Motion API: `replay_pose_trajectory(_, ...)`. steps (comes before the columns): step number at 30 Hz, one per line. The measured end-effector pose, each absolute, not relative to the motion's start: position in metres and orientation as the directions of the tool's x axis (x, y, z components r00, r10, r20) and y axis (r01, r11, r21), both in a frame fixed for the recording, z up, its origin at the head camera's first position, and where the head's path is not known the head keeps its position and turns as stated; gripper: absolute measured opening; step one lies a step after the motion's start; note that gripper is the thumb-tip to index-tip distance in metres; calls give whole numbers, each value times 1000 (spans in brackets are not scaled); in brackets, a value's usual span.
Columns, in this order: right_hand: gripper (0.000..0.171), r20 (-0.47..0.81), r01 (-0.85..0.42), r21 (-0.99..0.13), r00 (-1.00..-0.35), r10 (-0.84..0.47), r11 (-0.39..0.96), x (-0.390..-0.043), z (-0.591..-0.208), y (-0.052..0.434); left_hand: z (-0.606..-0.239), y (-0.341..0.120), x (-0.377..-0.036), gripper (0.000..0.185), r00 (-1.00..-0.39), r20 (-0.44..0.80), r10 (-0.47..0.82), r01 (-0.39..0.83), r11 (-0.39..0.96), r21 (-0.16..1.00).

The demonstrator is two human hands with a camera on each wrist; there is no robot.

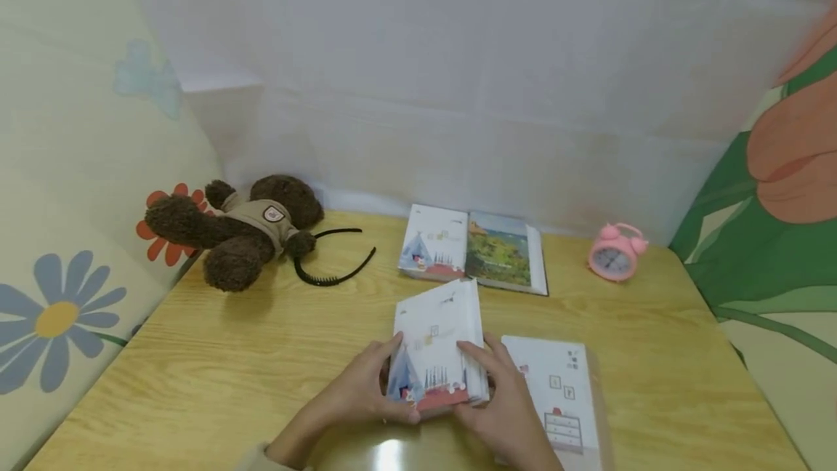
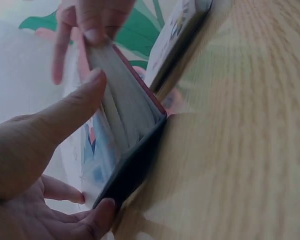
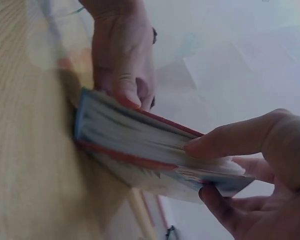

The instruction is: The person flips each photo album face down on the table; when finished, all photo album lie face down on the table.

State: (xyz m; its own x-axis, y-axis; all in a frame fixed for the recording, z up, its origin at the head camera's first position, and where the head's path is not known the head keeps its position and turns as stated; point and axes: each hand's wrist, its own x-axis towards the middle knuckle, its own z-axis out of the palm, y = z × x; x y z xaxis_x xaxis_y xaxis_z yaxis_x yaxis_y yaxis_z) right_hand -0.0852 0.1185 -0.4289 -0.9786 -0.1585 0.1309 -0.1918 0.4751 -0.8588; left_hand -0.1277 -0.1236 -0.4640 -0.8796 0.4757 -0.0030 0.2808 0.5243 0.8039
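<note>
currently your left hand (image 1: 366,391) and right hand (image 1: 506,405) both grasp the small book (image 1: 437,347), fingers curled round its edges. it stands tilted on the wooden table (image 1: 229,355), just beside another book (image 1: 559,398).

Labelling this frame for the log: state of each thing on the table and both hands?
held notebook: shut, tilted up off the table, gripped at both sides
left hand: grips its left edge
right hand: grips its right edge, thumb on the page edges
flat notebook: shut, lying flat
far notebooks: shut, side by side
alarm clock: upright
teddy bear: lying down
headband: lying flat
</note>
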Motion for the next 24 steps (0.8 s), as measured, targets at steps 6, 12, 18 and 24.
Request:
replay_pose_trajectory(6,88,165,-268,-838,-955,-248,474,-80,-418,124,-465,-111,-127,111,-841,-34,540,269,472,839)
replay_pose_trajectory(12,100,204,-344,-811,-924,-324,472,-79,-422,123,-466,-110,-126,104,-809,-36,587,211,347,914)
replay_pose_trajectory(18,97,249,-411,-792,-893,-376,451,-82,-428,120,-456,-108,-120,110,-783,40,621,265,274,924)
replay_pose_trajectory(24,94,291,-442,-743,-890,-352,503,-82,-430,116,-434,-104,-115,119,-785,110,610,372,321,871)
